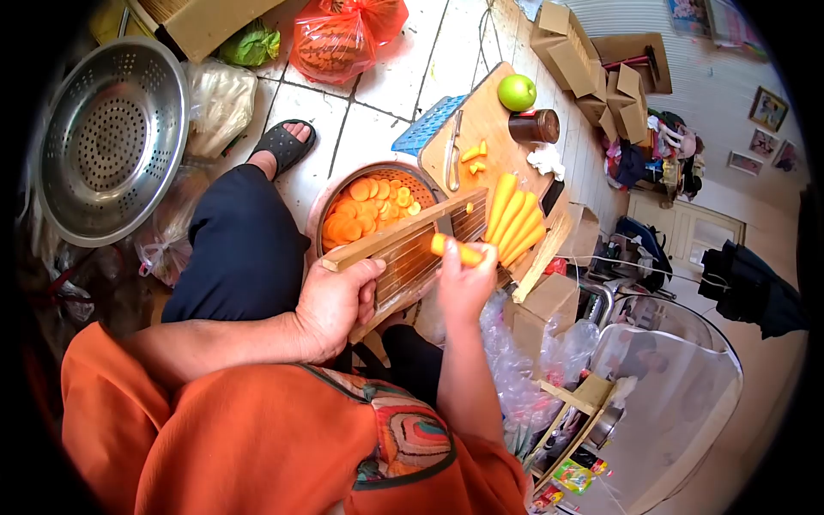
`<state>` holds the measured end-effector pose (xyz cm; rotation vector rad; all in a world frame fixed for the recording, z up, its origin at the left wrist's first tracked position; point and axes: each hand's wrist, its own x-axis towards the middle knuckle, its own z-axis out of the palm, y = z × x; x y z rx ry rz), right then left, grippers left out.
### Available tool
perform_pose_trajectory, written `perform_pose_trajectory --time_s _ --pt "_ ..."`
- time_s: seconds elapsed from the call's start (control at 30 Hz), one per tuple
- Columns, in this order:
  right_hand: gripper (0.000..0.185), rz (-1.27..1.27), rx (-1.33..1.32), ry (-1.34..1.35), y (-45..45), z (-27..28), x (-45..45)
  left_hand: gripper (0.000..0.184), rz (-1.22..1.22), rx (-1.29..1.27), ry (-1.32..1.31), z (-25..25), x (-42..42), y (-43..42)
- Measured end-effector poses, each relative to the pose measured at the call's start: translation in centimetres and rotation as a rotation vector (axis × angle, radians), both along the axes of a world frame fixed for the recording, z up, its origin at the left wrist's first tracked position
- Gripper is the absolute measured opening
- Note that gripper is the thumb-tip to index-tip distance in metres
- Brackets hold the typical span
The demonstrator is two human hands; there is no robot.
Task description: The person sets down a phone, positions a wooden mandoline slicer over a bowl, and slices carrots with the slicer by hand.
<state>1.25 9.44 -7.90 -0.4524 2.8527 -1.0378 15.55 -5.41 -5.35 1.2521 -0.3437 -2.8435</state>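
My left hand [330,309] is wrapped around the near end of a wooden slicer [403,262], a long framed board held at a slant. In my right hand [468,292] is a short, peeled carrot [457,251], gripped by one end over the slicer's face. Beside the slicer stands a round basin [316,225] with a perforated inner wall, holding many round carrot slices [350,221]. Several whole peeled carrots [515,219] lie side by side on the cutting board [493,112], just past my right hand. The slicer's blade is not clearly visible.
On the cutting board are a knife-like tool [453,159], carrot pieces [474,156], a green apple [517,92] and a dark jar [534,126]. A steel colander [116,142] is at the left. A red bag [339,43] lies on the tiles. Cardboard boxes [571,60] stand farther off.
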Motion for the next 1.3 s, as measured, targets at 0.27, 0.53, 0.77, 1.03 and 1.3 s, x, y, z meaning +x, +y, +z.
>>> perform_pose_trajectory --time_s 0.27,0.53,0.77,1.03,1.3 --pt "0.032 0.027 0.039 -0.030 -0.2 1.0 1.1 0.022 0.005 0.013 0.000 0.1 -0.1 -0.2" --pt "0.031 -0.062 0.213 0.110 0.1 -0.7 -4.1 0.022 0.003 -0.015 0.003 0.1 -0.1 -0.3" --pt "0.028 0.125 0.032 0.123 -1.2 1.3 0.9 0.022 -0.001 0.007 0.006 0.0 0.0 0.0" --pt "0.028 0.074 0.005 -0.011 -0.7 0.9 0.4 0.022 0.011 0.025 -0.008 -0.1 -0.2 0.0" --pt "0.031 -0.032 0.228 0.204 -0.1 -1.3 -4.3 0.020 0.007 0.012 0.009 0.0 -0.1 0.0"
